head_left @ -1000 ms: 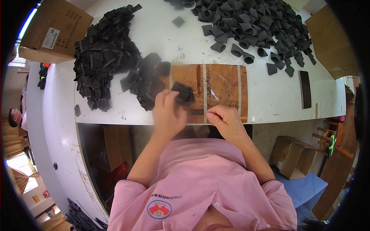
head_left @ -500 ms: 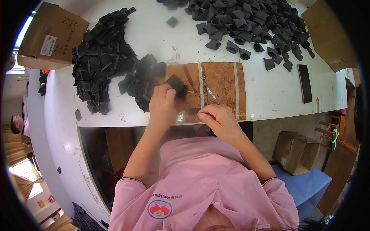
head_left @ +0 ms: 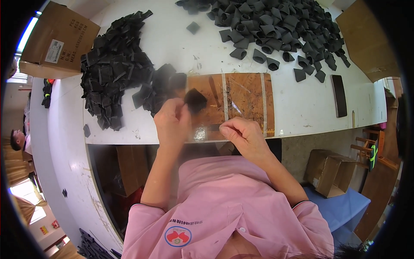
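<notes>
Left hand: my left hand is pinching a small black piece between fingertips, lifted a bit over the wooden board. It's blurry, so I can't tell its exact shape.
Right hand: my right hand is curled up at the table's front edge, fingers pinched together. If there's anything in there, it's hidden, can't tell.
Shiny bit: something crinkly and see-through between my hands, hard to make out.
Left pile: flat black pieces, just beside the board.
Far pile: black tube-ish pieces, cut off at the top.
Table: white table; underneath is mostly in shadow.
</notes>
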Action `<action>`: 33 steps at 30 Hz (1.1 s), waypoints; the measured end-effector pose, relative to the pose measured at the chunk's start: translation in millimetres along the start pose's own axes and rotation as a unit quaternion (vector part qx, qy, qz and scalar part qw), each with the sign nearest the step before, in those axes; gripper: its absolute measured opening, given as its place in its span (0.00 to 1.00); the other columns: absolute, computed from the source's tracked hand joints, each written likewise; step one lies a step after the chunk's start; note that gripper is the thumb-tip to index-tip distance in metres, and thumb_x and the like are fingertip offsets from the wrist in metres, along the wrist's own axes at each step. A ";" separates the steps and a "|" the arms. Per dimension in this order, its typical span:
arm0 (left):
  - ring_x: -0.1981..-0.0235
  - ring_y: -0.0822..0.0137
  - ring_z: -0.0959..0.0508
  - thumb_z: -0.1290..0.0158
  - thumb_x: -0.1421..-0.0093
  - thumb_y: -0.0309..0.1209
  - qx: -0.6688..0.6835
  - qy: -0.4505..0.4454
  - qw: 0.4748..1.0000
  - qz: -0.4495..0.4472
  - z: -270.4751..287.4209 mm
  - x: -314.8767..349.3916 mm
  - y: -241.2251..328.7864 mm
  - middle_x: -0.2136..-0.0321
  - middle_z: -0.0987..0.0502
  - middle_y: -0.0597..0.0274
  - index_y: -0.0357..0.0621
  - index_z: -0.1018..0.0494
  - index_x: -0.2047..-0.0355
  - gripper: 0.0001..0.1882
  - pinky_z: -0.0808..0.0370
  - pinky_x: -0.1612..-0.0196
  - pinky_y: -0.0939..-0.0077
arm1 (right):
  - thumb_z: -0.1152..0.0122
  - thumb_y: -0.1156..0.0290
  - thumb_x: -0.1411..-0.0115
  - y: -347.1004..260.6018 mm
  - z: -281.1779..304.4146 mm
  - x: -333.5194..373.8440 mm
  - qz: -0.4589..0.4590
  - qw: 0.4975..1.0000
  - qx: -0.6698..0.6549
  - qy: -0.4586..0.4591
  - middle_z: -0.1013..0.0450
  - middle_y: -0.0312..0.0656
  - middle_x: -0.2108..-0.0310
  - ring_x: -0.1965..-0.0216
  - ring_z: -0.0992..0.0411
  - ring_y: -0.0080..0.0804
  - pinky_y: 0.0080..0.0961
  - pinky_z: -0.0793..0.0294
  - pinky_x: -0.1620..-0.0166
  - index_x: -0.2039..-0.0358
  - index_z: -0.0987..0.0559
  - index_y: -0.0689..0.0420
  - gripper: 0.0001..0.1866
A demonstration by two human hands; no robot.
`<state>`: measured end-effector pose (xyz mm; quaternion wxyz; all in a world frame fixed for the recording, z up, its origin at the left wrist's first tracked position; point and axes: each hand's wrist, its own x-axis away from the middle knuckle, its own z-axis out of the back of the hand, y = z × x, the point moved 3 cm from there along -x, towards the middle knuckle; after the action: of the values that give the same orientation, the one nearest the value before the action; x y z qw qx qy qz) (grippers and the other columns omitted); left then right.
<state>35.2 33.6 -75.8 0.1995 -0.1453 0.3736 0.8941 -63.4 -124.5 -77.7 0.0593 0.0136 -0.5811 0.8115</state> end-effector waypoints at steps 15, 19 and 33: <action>0.86 0.80 0.35 0.48 0.50 0.24 0.585 -0.216 0.694 0.360 -8.4 35.3 54.4 0.82 0.29 0.65 0.36 0.31 0.68 0.08 0.43 0.86 0.90 | 0.48 0.69 0.43 -1.4 -2.7 -5.3 -0.184 0.778 -0.601 0.017 0.29 0.33 0.75 0.75 0.32 0.18 0.14 0.33 0.72 0.68 0.27 0.60 0.07; 0.87 0.80 0.35 0.47 0.50 0.23 0.565 -0.208 0.715 0.356 -10.3 35.6 58.3 0.83 0.29 0.66 0.36 0.30 0.70 0.06 0.43 0.86 0.91 | 0.46 0.69 0.44 5.9 -2.7 -3.2 -0.166 0.792 -0.588 0.005 0.29 0.32 0.74 0.74 0.32 0.19 0.18 0.31 0.72 0.67 0.27 0.59 0.08; 0.83 0.83 0.32 0.49 0.49 0.18 0.157 -0.013 0.987 0.026 -2.6 37.7 69.5 0.81 0.28 0.66 0.33 0.30 0.72 0.03 0.34 0.81 0.90 | 0.42 0.80 0.58 -35.0 2.7 0.0 0.269 0.919 0.167 0.234 0.35 0.42 0.77 0.78 0.34 0.38 0.26 0.33 0.78 0.73 0.27 0.61 0.08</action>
<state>-30.0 -3.5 -50.5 0.2015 -0.0913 0.5103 0.8310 -59.6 -116.0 -43.9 -0.0307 -0.3237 -0.3880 0.8624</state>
